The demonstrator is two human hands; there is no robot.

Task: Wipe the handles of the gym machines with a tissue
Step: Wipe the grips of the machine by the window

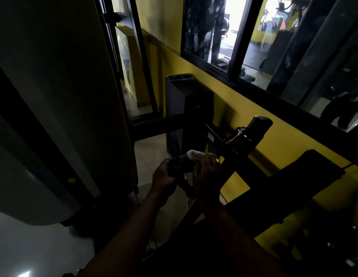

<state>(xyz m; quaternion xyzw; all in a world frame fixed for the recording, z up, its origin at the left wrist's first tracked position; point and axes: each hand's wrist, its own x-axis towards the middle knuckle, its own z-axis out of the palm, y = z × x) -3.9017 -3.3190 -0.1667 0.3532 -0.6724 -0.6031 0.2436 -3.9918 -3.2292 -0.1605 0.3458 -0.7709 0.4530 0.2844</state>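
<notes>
The handle (181,163) is a short dark grip at the end of a black bar of a gym machine (230,156), low in the middle of the head view, and both of the person's hands are on it. The left hand (163,173) is curled around the handle's near left end, fingers wrapped shut on it, the forearm running down toward the bottom edge. The right hand (207,170) lies just right of the left one, its fingers folded over a white tissue (193,153) and pressing it against the upper part of the handle; a ring shows on 1 finger. The tissue pokes out above the right hand's fingers, between the 2 hands and touching the grip. The scene is very dark, so the handle's exact outline under the hands is hard to tell. Behind the hands a black upright post (258,130) rises from the machine's frame. A yellow wall (224,96) runs behind it, with a dark-framed window (234,37) above. A large pale panel (54,96) fills the left side.
</notes>
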